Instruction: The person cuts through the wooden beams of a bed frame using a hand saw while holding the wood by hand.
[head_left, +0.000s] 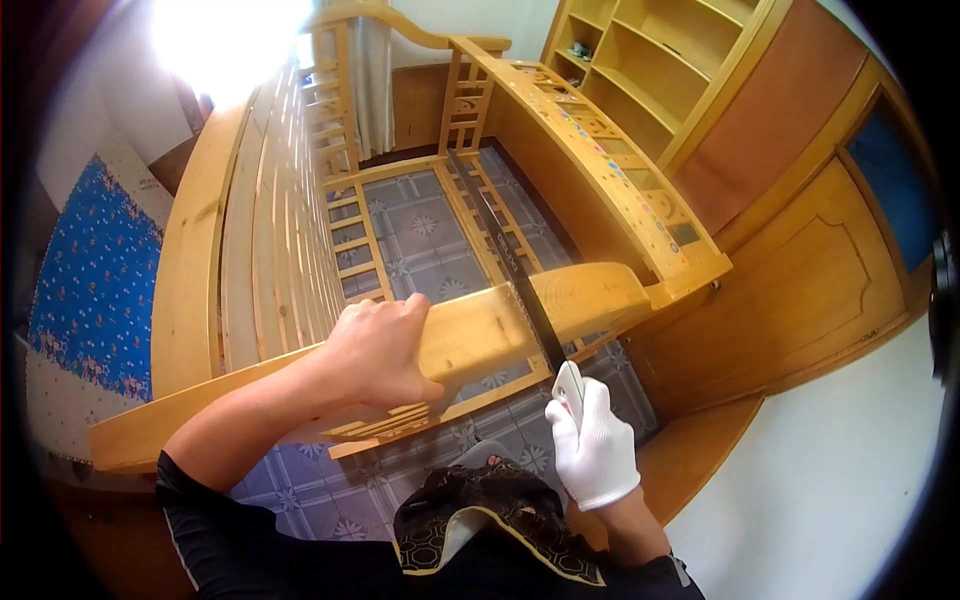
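Note:
My right hand, in a white glove, is closed round the pale handle of a hand saw. The long dark blade crosses a thick wooden board at the near end of the bunk bed frame and points away from me. Whether the teeth have cut into the wood cannot be made out. My bare left hand is closed over the same board, left of the blade, with fingers over the far edge and thumb on the near side.
A slatted side of the frame rises at left, and a sticker-dotted guard rail runs along the right. Shelves stand at the back right beside a wooden door. Blue patterned fabric lies at far left.

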